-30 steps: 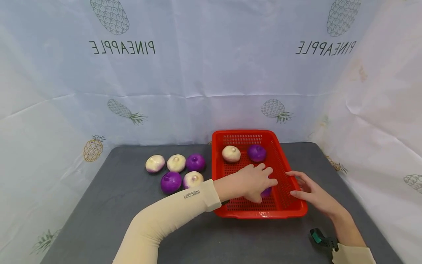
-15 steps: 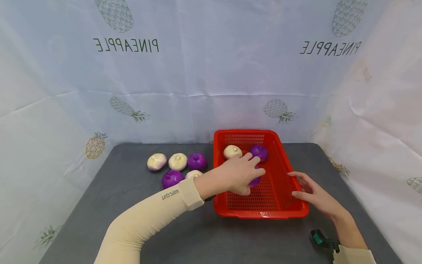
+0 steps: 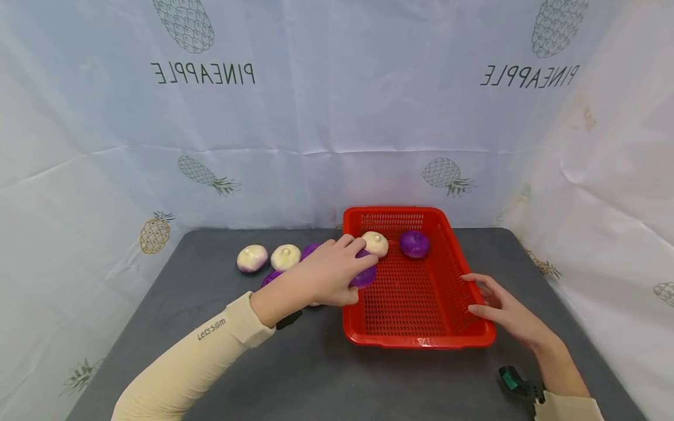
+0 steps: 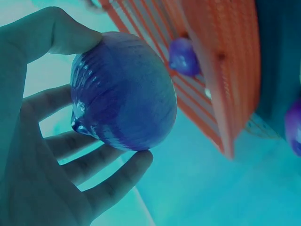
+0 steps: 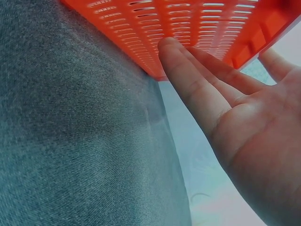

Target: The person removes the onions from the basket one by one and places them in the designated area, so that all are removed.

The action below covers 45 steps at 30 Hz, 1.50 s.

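My left hand (image 3: pixel 329 270) grips a purple onion (image 3: pixel 364 271) above the left rim of the red basket (image 3: pixel 421 341). In the left wrist view, thumb and fingertips are around the onion (image 4: pixel 129 94), its pointed tip towards the palm. Inside the basket, at the back, sit a whitish onion (image 3: pixel 376 245) and another purple onion (image 3: pixel 414 244). My right hand (image 3: pixel 508 313) rests against the basket's right side. The right wrist view has its fingers (image 5: pixel 197 87) fairly straight along the basket's slotted outer wall (image 5: pixel 174 23), with the thumb near the rim.
Left of the basket, several white and purple onions lie on the dark table (image 3: pixel 200 327), among them a whitish one (image 3: pixel 252 258) and another pale one (image 3: pixel 286 257). My left hand and forearm partly cover the others. A pineapple-print sheet (image 3: pixel 316 117) hangs behind.
My left hand has lifted the purple onion from the basket's front part and carried it left to the basket's left rim. The right hand has stayed at the basket's right side.
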Each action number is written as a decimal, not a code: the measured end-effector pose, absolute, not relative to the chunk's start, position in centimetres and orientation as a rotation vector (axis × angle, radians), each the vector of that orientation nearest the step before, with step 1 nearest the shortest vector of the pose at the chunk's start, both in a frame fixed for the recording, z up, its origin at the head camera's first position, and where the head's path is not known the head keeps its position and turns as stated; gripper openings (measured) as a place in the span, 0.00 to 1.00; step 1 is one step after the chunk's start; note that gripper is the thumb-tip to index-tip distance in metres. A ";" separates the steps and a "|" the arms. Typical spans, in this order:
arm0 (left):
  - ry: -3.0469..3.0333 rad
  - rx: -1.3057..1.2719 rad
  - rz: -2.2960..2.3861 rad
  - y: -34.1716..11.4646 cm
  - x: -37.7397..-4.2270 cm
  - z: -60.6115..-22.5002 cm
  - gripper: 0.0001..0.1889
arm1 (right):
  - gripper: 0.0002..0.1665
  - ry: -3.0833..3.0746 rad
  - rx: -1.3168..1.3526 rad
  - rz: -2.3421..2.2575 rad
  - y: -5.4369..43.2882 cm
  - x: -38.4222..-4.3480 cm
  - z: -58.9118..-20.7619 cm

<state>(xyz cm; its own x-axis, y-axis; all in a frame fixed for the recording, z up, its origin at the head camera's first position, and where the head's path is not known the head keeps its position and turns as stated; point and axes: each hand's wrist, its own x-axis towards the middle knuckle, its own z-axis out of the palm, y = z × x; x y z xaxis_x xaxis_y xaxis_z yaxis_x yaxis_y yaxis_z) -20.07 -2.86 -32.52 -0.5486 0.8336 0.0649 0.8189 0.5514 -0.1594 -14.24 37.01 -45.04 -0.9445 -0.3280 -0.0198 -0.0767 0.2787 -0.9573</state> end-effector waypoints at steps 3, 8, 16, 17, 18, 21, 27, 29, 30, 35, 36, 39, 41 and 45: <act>-2.672 -1.356 0.075 -4.6 -20.2 -32.5 0.29 | 0.35 2.342 -0.380 -1.716 37.0 -14.2 -45.0; -2.700 -1.259 -0.015 -7.2 -20.6 -32.5 0.28 | 0.34 2.321 -0.400 -1.730 37.2 -14.2 -44.8; -2.725 -1.126 -0.134 -11.4 -21.0 -32.5 0.29 | 0.33 2.313 -0.420 -1.729 37.3 -14.3 -44.7; -2.735 -1.099 -0.150 -12.0 -21.0 -32.6 0.29 | 0.33 2.317 -0.418 -1.726 37.3 -14.4 -44.8; -2.749 -1.072 -0.167 -12.7 -21.0 -32.6 0.29 | 0.34 2.321 -0.414 -1.724 37.2 -14.4 -44.8; -2.806 -0.989 -0.214 -14.3 -20.9 -32.8 0.29 | 0.33 2.332 -0.411 -1.717 37.1 -14.5 -44.8; -2.875 -0.851 -0.283 -16.6 -20.8 -33.6 0.30 | 0.33 2.345 -0.405 -1.715 37.2 -14.5 -44.8; -2.890 -0.804 -0.291 -17.3 -20.8 -33.9 0.30 | 0.34 2.351 -0.402 -1.710 37.3 -14.5 -44.8; -2.897 -0.782 -0.296 -17.7 -20.8 -34.1 0.30 | 0.34 2.354 -0.401 -1.707 37.3 -14.5 -44.8; -2.936 -0.697 -0.328 -19.3 -20.7 -35.5 0.30 | 0.34 2.359 -0.402 -1.703 37.3 -14.4 -45.0; -2.945 -0.681 -0.334 -19.6 -20.7 -35.8 0.30 | 0.34 2.360 -0.402 -1.702 37.3 -14.4 -45.0; -2.972 -0.631 -0.339 -20.3 -20.8 -36.9 0.30 | 0.34 2.362 -0.400 -1.700 37.3 -14.3 -45.1; -2.991 -0.604 -0.342 -20.8 -20.9 -37.6 0.30 | 0.34 2.359 -0.400 -1.701 37.2 -14.3 -45.1; -3.033 -0.555 -0.336 -21.5 -21.2 -39.0 0.30 | 0.34 2.352 -0.403 -1.708 37.2 -14.2 -45.1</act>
